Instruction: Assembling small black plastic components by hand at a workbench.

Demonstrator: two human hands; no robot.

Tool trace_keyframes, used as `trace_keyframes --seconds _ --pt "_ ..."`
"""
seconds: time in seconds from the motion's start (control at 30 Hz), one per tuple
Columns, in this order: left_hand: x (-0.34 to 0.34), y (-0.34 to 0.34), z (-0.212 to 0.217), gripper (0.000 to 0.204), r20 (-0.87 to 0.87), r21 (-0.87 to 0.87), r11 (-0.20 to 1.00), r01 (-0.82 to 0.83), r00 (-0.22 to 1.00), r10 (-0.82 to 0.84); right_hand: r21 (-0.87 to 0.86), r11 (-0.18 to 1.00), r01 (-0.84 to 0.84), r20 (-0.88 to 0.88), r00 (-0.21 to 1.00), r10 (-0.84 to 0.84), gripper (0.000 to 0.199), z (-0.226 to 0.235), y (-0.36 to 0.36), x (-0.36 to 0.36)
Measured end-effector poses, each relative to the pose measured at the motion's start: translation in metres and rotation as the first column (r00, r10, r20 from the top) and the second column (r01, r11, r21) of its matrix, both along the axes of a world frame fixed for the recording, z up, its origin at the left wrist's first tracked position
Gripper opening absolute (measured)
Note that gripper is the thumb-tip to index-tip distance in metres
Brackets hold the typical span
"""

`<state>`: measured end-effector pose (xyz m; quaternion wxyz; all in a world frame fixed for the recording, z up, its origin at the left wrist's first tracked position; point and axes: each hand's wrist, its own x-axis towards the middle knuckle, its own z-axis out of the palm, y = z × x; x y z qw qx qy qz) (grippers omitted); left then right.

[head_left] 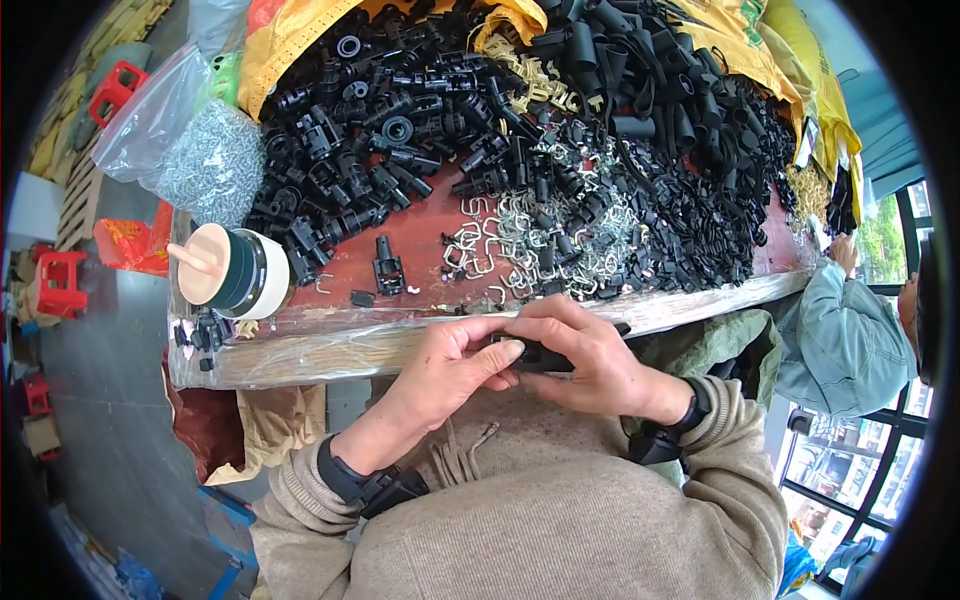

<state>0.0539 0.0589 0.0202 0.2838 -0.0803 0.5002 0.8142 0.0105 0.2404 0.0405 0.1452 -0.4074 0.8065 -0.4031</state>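
Note:
Just in front of the table edge, both hands are closed around one black plastic part (pixel 545 358). My left hand (pixel 440 365) pinches its left end, with the thumb laid across it. My right hand (pixel 595 365) wraps the other side, fingers curled over the top. Much of the part is hidden by the fingers, and its exact kind is not clear. Beyond the hands lie bent metal wire hooks (pixel 478 245) and a heap of small black pieces (pixel 690 235). A single black forked fitting (pixel 388 266) lies apart, left of the hooks.
Black fittings (pixel 345 130) pile at the back left, black tubes (pixel 590 50) at the back right. A lidded cup (pixel 255 275) and a bag of small metal pieces (pixel 215 160) stand left. The table edge (pixel 300 355) is plastic-wrapped. Another person's sleeve (pixel 840 330) is at right.

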Motion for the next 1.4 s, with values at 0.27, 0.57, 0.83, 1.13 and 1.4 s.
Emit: trace_keyframes --seconds 0.27,0.57,0.83,1.13,1.4 --pt "-0.001 0.001 0.006 0.063 0.085 0.098 0.995 -0.022 0.996 0.014 -0.264 0.873 -0.409 0.282 0.833 0.476 0.081 0.001 0.000 -0.025" --pt "0.004 0.010 -0.012 0.076 0.070 0.270 0.958 -0.094 0.995 0.078 -0.290 0.907 -0.306 0.200 0.907 0.370 0.072 -0.010 -0.001 -0.023" --pt "0.002 0.010 -0.011 0.076 0.141 0.333 0.937 -0.101 0.988 0.057 -0.424 0.892 -0.159 -0.021 0.986 0.165 0.046 -0.014 -0.005 -0.015" --pt "0.001 0.014 -0.008 0.080 0.153 0.344 0.936 -0.075 0.988 0.023 -0.418 0.906 -0.062 0.019 0.997 0.077 0.034 -0.008 0.000 -0.009" --pt "0.012 -0.020 0.015 0.051 -0.258 0.017 0.996 -0.092 0.962 0.093 0.283 0.837 0.469 -0.069 0.880 -0.470 0.034 0.020 0.128 0.010"
